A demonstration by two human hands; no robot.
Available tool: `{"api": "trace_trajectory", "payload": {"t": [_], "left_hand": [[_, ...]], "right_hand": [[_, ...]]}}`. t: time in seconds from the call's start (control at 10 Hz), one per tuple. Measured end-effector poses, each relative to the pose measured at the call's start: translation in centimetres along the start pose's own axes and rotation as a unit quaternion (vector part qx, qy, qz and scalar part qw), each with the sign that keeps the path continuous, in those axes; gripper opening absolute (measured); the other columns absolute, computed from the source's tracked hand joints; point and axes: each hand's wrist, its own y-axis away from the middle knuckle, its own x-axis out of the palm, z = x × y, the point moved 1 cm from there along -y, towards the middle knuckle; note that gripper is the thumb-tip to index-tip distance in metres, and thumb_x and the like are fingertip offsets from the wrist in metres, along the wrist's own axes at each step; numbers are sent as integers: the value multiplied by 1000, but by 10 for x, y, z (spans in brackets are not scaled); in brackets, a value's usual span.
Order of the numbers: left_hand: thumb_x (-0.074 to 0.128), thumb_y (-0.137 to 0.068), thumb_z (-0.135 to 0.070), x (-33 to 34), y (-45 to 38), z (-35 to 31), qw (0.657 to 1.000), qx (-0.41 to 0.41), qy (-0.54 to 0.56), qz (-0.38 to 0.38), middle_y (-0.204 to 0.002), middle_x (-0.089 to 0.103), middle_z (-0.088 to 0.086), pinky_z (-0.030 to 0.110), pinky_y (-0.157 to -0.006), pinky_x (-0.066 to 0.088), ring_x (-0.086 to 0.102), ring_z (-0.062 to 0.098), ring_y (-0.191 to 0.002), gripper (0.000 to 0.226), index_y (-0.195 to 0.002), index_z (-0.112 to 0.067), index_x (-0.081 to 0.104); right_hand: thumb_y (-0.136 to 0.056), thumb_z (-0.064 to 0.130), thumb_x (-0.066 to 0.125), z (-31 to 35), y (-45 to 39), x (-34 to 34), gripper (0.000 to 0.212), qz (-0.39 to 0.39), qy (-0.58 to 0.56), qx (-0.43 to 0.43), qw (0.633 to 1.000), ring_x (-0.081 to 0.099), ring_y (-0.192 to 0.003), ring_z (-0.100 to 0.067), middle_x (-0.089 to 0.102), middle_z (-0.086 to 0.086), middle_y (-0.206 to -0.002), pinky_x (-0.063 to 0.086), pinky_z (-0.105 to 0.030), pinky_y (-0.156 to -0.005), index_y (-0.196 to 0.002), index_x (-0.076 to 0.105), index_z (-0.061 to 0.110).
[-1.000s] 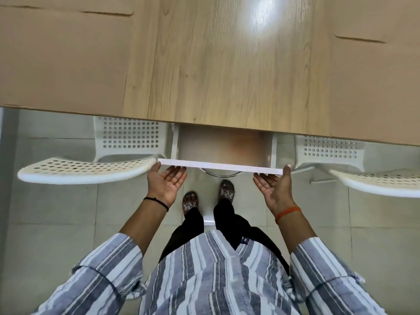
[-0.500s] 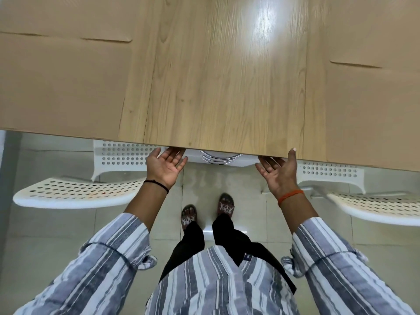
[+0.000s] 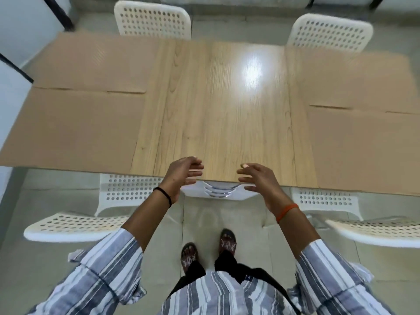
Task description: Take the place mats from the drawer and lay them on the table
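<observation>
- Head view: a long light wooden table (image 3: 218,114) fills the middle of the picture.
- Four flat brown cardboard place mats lie on it: two on the left side (image 3: 91,64) (image 3: 70,130) and two on the right side (image 3: 354,78) (image 3: 363,148).
- The white drawer with curved silver handles (image 3: 218,193) sits under the near edge of the table, pushed in, with only its front showing.
- The left hand (image 3: 181,173) hangs over the near table edge, above the drawer, fingers loosely bent and spread, holding nothing. A black band is on its wrist.
- The right hand (image 3: 259,178) is just beside it, fingers also loose and spread, holding nothing. An orange band is on its wrist.
- The two hands face each other with a gap between them.
- White plastic chairs with holes stand around the table: two at the far side (image 3: 152,19) (image 3: 329,32) and two at the near side (image 3: 75,226) (image 3: 375,230).
- The person wears a striped grey and white shirt (image 3: 218,294).
</observation>
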Motion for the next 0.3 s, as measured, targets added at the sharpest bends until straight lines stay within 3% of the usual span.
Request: {"api": "trace_trajectory", "payload": {"t": [0.1, 0.2, 0.3], "left_hand": [[50, -97, -36, 2, 8, -44, 992, 83, -83, 33, -106, 72, 2, 38, -90, 50, 68, 20, -102, 32, -110, -13, 68], [51, -95, -41, -2, 18, -97, 971, 163, -164, 64, -108, 71, -2, 33, -88, 50, 66, 16, -101, 33, -111, -16, 68], [53, -95, -41, -6, 35, -147, 938, 263, -224, 37, -107, 71, -3, 32, -86, 50, 67, 14, -98, 32, -109, -16, 68]], "right_hand": [[-98, 25, 55, 47, 8, 2, 26, 20, 86, -108, 990, 68, -102, -19, 70, -3, -114, 53, -35, -85, -120, 62, 15], [-96, 29, 57, 97, 17, -1, 25, 8, 182, -224, 957, 68, -97, -14, 67, 1, -114, 53, -30, -84, -120, 63, 21], [-96, 30, 58, 140, 38, -3, 27, -24, 250, -322, 913, 65, -93, -8, 65, 7, -113, 48, -18, -75, -122, 61, 22]]}}
